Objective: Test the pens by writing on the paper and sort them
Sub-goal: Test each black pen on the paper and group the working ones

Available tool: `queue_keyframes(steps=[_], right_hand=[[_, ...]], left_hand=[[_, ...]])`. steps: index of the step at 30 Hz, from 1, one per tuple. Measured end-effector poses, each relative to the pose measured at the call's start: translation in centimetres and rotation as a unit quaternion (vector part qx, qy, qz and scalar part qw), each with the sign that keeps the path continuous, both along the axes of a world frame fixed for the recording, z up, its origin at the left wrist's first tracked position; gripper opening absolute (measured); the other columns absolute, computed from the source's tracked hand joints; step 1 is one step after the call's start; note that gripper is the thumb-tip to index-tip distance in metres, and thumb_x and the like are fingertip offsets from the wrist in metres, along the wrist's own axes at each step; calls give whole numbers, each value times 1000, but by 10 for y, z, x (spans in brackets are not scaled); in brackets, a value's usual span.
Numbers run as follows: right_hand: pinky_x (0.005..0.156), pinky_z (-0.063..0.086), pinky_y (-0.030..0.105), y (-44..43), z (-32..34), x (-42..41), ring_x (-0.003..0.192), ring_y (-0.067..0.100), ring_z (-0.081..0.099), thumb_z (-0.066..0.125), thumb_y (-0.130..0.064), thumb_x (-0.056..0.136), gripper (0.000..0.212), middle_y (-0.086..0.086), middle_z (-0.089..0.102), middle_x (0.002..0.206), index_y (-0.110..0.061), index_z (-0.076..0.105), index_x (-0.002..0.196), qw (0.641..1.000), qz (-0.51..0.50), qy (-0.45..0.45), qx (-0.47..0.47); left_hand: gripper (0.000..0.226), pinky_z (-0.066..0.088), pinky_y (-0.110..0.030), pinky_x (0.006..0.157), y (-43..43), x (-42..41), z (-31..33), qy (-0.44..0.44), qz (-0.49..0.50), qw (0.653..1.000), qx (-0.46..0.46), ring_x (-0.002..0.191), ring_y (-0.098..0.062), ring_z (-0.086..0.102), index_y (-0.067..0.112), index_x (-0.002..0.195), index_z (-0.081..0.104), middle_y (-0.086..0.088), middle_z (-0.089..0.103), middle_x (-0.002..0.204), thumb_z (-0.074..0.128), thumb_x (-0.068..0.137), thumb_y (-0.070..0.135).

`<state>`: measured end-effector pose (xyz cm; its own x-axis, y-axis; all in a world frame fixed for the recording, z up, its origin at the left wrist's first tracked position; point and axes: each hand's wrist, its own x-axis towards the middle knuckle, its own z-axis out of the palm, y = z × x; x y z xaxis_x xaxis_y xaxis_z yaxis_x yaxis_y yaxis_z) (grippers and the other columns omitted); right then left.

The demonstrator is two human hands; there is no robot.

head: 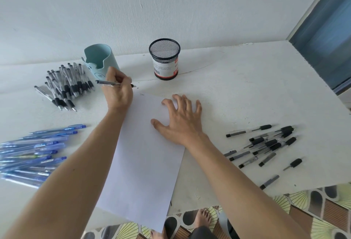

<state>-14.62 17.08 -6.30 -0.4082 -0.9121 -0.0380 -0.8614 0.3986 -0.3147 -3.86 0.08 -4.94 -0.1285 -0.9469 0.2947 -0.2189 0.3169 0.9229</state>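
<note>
The left hand (118, 94) gripped a slim, clear-barrelled pen (107, 82) left of frame centre, its tip near the top corner of the smooth rectangular white paper (144, 162). The right hand (180, 120) lay open, fingers spread, pressing the sheet. A cylindrical black mesh cup (164, 58) stood above.

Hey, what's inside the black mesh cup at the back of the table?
No pens show in the black mesh cup: only mesh through its open top. Its white label hides the bottom.
</note>
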Motion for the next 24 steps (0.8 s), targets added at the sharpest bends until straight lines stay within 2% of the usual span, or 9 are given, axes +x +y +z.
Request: queue_keyframes(steps=[4,5,7,9,13,19,22,24], right_hand=[[116,0,65,-5,-4,6,149,30,10,42,-73,85,66,3,20,157,-34,34,138,1000,-13,19,-7],[116,-1,65,-4,-4,6,150,30,9,42,-72,86,66,3,19,158,-34,34,139,1000,-14,19,-7],[116,-1,64,-3,-5,5,150,30,8,41,-72,87,67,3,19,158,-34,33,140,1000,-12,23,-5],[116,1,64,-2,-5,5,150,29,8,40,-73,87,67,3,20,159,-34,33,141,999,-11,31,-7],[117,-1,62,-2,-2,4,152,24,7,45,-70,87,62,-4,18,163,-37,36,138,1000,-3,4,-21],[118,-2,61,-7,3,2,154,24,2,44,-69,88,60,-14,11,165,-46,33,142,1000,16,-4,6],[118,-2,59,-9,5,1,154,23,1,46,-68,87,59,-15,10,165,-48,33,142,1000,16,-11,11],[118,-1,58,-9,6,2,153,22,3,47,-68,87,58,-16,12,165,-50,34,141,1000,9,-11,4]], left_hand=[[19,41,-20,61,6,8,11,10,24,1000,-9,61,5,50,21,92,45,10,51,77,47,92,3],[15,41,-25,59,7,12,13,18,8,1000,-1,58,2,49,22,97,45,8,51,75,47,96,7],[6,37,-31,49,11,23,18,23,-34,999,1,48,-10,43,25,101,42,2,47,65,45,105,29],[21,35,-29,43,16,36,20,6,-39,999,-3,40,-11,41,21,106,45,-2,46,55,38,108,40],[40,37,-28,45,16,61,12,-16,-9,1000,2,36,-15,47,18,101,66,1,48,43,35,107,43],[47,27,-25,37,12,83,20,49,13,996,79,33,-15,35,22,105,73,3,41,37,36,106,51],[41,26,-21,37,4,94,26,50,15,996,78,35,-12,33,21,103,76,8,40,38,50,101,52],[40,27,-20,39,-3,101,29,41,35,995,85,38,-12,34,19,92,78,6,44,40,59,96,53]])
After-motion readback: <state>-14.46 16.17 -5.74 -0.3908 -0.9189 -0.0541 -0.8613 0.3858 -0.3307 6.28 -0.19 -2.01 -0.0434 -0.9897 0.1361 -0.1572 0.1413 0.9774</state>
